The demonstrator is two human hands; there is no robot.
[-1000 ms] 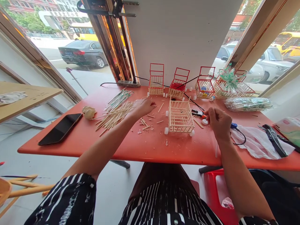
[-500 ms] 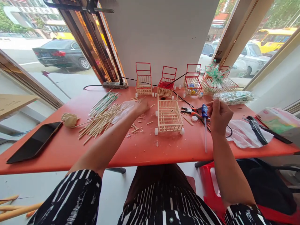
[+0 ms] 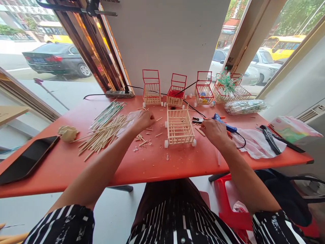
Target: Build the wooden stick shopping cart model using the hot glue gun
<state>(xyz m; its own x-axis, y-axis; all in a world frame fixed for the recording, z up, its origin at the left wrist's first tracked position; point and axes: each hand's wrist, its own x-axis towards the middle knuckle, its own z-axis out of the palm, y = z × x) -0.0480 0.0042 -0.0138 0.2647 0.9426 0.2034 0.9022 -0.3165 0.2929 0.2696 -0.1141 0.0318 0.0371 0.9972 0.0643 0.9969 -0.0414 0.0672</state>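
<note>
My left hand [image 3: 143, 121] is closed just above the table, left of the small wooden cart. Its fingers curl together, and I cannot make out whether anything is in them. An unpainted cart [image 3: 180, 127] of thin sticks, on white wheels, stands between my hands without either touching it. On its right, my right hand [image 3: 214, 130] reaches down to the table with fingertips together beside the pliers [image 3: 197, 120]; whatever they hold is hidden. Partly behind that hand lies a blue glue gun [image 3: 231, 128]. A translucent glue stick [image 3: 219, 158] shows below my right wrist.
Finished carts with red handles [image 3: 151, 88] line the back. Loose wooden sticks [image 3: 101, 137], a phone [image 3: 29, 159] and a crumpled brown lump [image 3: 68, 134] lie left. A cloth [image 3: 254, 147], a wrapped bundle [image 3: 245, 106] and a tissue pack [image 3: 294, 130] are right. A power strip [image 3: 119, 94] sits behind.
My right hand has come away from beside the blue glue gun, moving left and down toward the cart. My left hand stays left of the cart, drawn slightly back. The view has shifted a little.
</note>
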